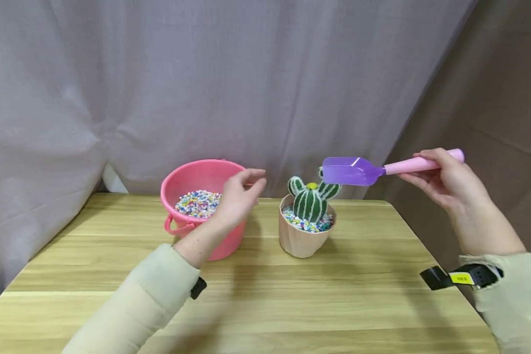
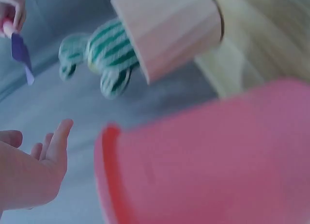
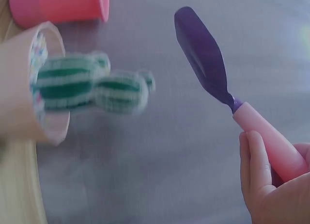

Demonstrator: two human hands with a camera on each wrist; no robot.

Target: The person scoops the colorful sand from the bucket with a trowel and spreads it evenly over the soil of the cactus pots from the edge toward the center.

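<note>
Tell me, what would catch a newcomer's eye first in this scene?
Probably the purple scoop with its pink handle, which the right hand holds in the air just above the striped green cactus in its beige pot of coloured pebbles. Next comes the bright pink bucket at the back left of the wooden table, also holding coloured pebbles, with the left hand raised in front of it, holding nothing.

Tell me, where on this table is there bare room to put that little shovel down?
The wooden table lies bare across its whole near half, in front of the pink bucket and the cactus pot, and also right of the pot. The narrow gap between bucket and pot is crowded: the left hand hangs there.
</note>
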